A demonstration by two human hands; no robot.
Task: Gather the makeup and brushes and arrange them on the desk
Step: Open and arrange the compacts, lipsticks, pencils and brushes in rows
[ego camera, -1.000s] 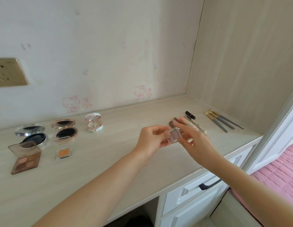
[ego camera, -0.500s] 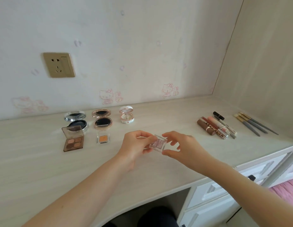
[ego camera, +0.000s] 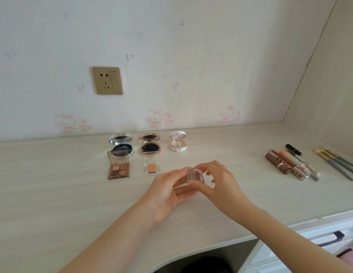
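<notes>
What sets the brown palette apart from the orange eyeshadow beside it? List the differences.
The brown palette holds four brown-toned pans; the orange eyeshadow holds a single orange pan. The palette's case is brown-tinted, while the eyeshadow's case is clear. The palette is the wider and longer of the two. Both lie open on the desk, side by side, with their lids raised at the back.

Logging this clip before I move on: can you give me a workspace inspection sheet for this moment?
Surface: pale wood-grain desk.
Job's things: silver compact, rose-gold compact, white compact, brown palette, orange eyeshadow, all open, at left; lip tubes, three brushes at right.
Clutter: nothing seen.
Hands: left hand and right hand both pinch clear eyeshadow case.
Cables: nothing seen.
Surroundings: wall socket, cartoon stickers, white drawers.
</notes>
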